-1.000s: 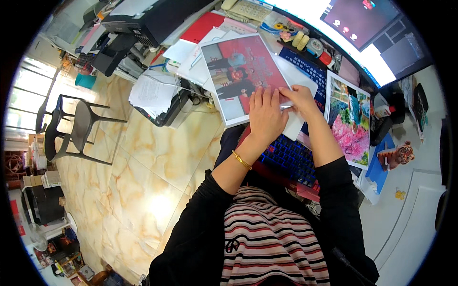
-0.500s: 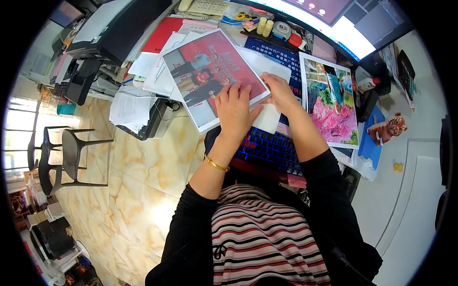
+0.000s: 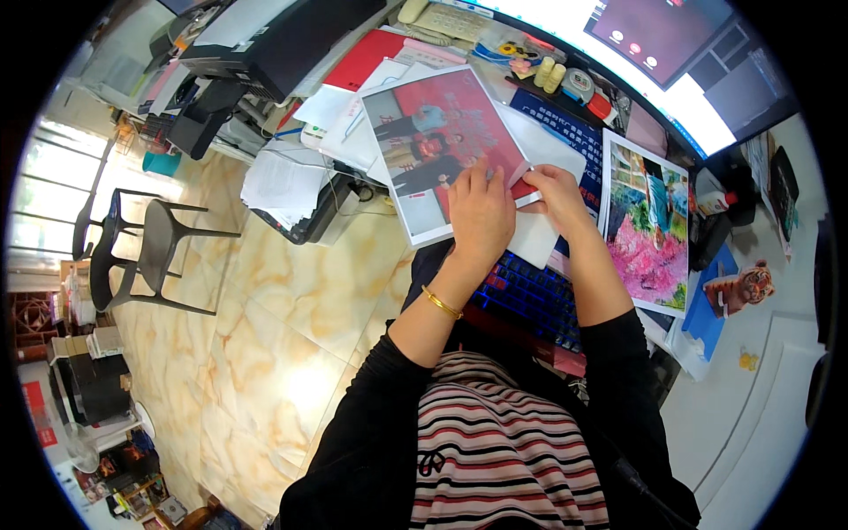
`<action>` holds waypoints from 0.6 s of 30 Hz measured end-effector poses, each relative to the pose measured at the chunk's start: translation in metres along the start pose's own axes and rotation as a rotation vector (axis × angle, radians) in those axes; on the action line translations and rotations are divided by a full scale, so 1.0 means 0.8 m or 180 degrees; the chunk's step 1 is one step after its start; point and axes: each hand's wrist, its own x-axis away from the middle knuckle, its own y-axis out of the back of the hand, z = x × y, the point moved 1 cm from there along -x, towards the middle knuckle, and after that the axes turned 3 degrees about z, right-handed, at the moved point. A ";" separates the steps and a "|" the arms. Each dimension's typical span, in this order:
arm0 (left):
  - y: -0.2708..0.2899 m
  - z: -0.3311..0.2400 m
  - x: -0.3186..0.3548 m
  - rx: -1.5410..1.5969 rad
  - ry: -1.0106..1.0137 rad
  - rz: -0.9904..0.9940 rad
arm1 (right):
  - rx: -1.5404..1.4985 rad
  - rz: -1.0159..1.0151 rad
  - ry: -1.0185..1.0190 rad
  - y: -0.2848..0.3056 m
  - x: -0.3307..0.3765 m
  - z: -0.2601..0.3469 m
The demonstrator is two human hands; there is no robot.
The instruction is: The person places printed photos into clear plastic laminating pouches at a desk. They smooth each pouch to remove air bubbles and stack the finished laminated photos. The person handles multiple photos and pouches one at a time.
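Observation:
A large photo print (image 3: 481, 106) with a red backdrop and several standing people lies tilted over papers on the desk. My left hand (image 3: 481, 221) rests palm down on its near edge, fingers stretched over the picture. At the right-hand corner, my right hand (image 3: 556, 196) pinches the print between thumb and fingers, and that corner curls up. Whether a separate film lifts there, I cannot tell. Under my right hand lies a white sheet (image 3: 534, 237), partly over a lit black keyboard (image 3: 530, 296).
Right of my hands lies a second glossy print (image 3: 649, 247) with pink blossoms. A monitor (image 3: 654, 62) stands at the back, a tape measure (image 3: 579, 84) before it. A black printer (image 3: 274, 57) is at the far left. A tiger figurine (image 3: 742, 287) stands at the right.
The view has shifted, so everything sits further right and lower. The print's right corner now curls up in my right hand's fingers. My left hand's fingers are closer to that corner.

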 end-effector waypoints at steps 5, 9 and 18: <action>-0.008 0.002 0.007 0.0010 -0.0037 0.0043 | 0.0642 -0.0141 -0.0086 -0.014 -0.004 0.008; -0.015 0.001 0.009 -0.0027 -0.0038 0.0008 | 0.0859 -0.0273 -0.0126 -0.026 0.002 0.022; -0.018 0.002 0.011 -0.0132 -0.0121 0.0049 | 0.0937 -0.0524 -0.0055 -0.027 -0.005 0.012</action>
